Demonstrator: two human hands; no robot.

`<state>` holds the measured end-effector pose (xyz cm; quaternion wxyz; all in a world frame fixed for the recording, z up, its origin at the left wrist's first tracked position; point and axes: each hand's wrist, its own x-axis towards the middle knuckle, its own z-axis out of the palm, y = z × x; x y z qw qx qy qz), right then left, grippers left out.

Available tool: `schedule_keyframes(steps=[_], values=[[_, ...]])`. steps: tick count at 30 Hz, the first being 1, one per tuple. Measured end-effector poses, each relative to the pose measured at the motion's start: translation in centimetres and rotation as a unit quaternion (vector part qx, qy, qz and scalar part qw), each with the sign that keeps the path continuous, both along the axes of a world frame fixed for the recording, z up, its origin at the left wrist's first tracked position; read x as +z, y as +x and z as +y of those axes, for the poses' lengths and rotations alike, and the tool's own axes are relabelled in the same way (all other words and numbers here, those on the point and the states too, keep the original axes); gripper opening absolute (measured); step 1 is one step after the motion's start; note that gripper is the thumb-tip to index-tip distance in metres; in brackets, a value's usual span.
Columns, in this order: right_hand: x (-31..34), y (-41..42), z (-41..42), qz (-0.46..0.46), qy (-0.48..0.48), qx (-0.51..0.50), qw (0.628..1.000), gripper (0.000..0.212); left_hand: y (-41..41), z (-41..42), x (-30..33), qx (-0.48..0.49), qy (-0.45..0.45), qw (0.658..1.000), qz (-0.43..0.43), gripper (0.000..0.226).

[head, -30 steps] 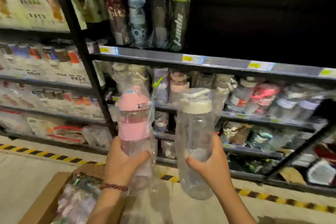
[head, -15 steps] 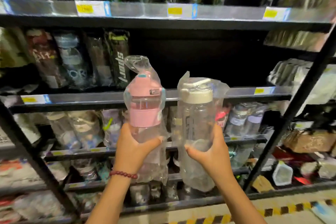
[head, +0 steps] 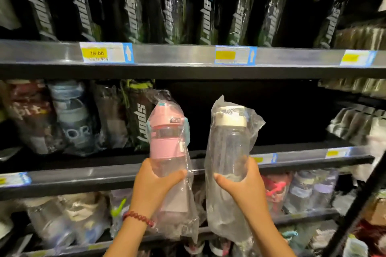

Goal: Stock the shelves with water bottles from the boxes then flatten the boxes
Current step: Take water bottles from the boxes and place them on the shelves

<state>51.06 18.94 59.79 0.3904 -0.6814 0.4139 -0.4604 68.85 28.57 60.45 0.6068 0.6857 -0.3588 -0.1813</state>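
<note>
- Pink bottle [head: 167,131], in a clear plastic bag, upright, in the left hand [head: 153,183]; grip wrapped around the clear lower body below the pink band, thumb across the front.
- White-capped bottle [head: 229,144], clear, also bagged, upright, in the right hand [head: 242,185]; grip closed around the lower body, thumb pointing inward.
- The two bottles stand side by side, apart, a narrow gap between them; loose bag ends hang below both grips.
- Just behind the grips: front edge of the middle shelf [head: 94,175], with price tags [head: 264,158] on its rail.
- Above and beyond the right grip: dark open bay on the middle shelf, no stock visible from the pink bottle rightward.
- Left of the left grip: four bagged bottles [head: 69,117] standing on the same shelf, the nearest just beside the pink bottle.
- Overhead: upper shelf rail [head: 183,56], close above the bottle tops; row of dark bottles [head: 169,6] on it.
- Below the grips: lower shelf packed with bagged bottles [head: 302,190].
- Far right: black diagonal upright [head: 359,204].
- Beaded bracelet [head: 139,218] on left wrist.
</note>
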Motion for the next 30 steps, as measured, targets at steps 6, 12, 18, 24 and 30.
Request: schedule_keyframes(steps=[6, 12, 18, 24, 30], values=[[0.8, 2.5, -2.8, -0.011, 0.003, -0.015, 1.0, 0.056, 1.8, -2.4, 1.6, -0.049, -0.015, 0.998, 0.038, 0.055], [3.3, 3.7, -6.6, -0.027, 0.024, 0.0, 0.999, 0.052, 2.7, -5.8, 3.1, -0.069, -0.029, 0.995, 0.062, 0.05], [6.7, 3.6, -9.9, -0.083, 0.066, 0.071, 0.992, 0.026, 3.8, -9.3, 4.7, -0.112, -0.055, 0.988, 0.09, 0.046], [6.2, 4.8, -12.6, -0.164, 0.129, 0.066, 0.976, 0.052, 5.1, -11.6, 5.4, -0.086, -0.014, 0.995, 0.048, 0.049], [5.6, 6.0, -15.1, -0.293, 0.196, 0.031, 0.936, 0.027, 6.4, -13.0, 4.3, -0.076, 0.056, 0.99, 0.103, 0.054]])
